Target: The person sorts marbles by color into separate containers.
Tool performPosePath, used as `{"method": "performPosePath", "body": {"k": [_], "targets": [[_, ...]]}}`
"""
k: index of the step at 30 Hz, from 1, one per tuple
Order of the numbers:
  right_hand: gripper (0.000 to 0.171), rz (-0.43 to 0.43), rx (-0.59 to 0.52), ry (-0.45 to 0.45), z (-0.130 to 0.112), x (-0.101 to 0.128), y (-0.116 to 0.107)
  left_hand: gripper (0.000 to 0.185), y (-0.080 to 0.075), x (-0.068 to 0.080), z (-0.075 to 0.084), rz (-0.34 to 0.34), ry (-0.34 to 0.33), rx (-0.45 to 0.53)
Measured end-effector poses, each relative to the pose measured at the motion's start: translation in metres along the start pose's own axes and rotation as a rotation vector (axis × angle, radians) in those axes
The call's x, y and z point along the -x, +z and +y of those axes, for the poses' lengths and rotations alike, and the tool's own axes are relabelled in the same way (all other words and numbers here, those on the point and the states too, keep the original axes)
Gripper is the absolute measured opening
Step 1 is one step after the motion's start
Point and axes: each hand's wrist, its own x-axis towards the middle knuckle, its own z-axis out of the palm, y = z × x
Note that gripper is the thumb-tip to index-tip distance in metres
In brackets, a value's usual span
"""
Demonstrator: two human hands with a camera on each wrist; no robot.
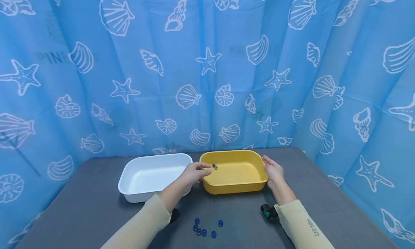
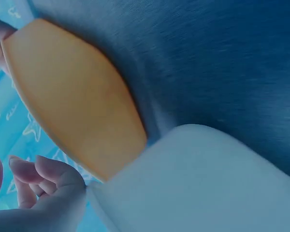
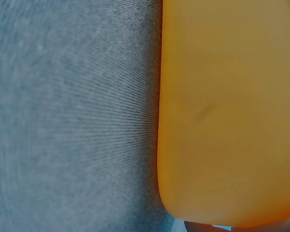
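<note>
Marbles (image 1: 204, 229), small, blue and glassy, lie in a loose cluster on the grey bench (image 1: 324, 191) at the near edge, between the two forearms; five or six show in the head view, most bunched together and one or two a little apart to the right. Both arms wear pale cream sleeves (image 1: 142, 223), and a dark strap with a green part (image 1: 268, 212) sits at the right wrist. Further in, the left hand (image 1: 193, 173) reaches over the left rim of the yellow tub (image 1: 235, 187), its fingers (image 2: 48, 171) lightly curled and drawn toward the thumb; one more marble (image 1: 214, 166) shows just at the fingertips, above the inside of the tub near its left wall, and whether it is pinched or already free of the hand cannot be told from these views. The right hand (image 1: 273, 173) lies against the right wall of the yellow tub, fingers (image 1: 270, 161) fairly straight along the rim and the palm pressed to the outside, steadying it rather than curling round it. In the right wrist view only the smooth yellow wall and the woven grey bench surface show. The white tub (image 1: 129, 186) stands just left of the yellow one, the two nearly touching at their near corners, behind the left wrist. Behind both tubs hangs a blue curtain (image 1: 207, 61) printed with white shells and starfish, wrapping round the far and side edges of the bench.
</note>
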Motion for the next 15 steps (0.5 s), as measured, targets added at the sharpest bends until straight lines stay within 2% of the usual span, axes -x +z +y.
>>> {"method": "performPosePath", "body": {"k": [4, 10, 15], "targets": [[0.048, -0.003, 0.006, 0.002, 0.000, 0.000, 0.000, 0.030, -0.006, 0.013, -0.008, -0.039, 0.018, -0.006], [0.048, -0.001, -0.007, 0.014, -0.002, 0.001, 0.001, 0.029, -0.011, 0.032, -0.018, -0.103, 0.093, -0.054], [0.048, 0.002, -0.011, 0.015, -0.001, 0.001, 0.002, 0.026, -0.016, 0.044, -0.027, -0.190, 0.142, -0.062]]}}
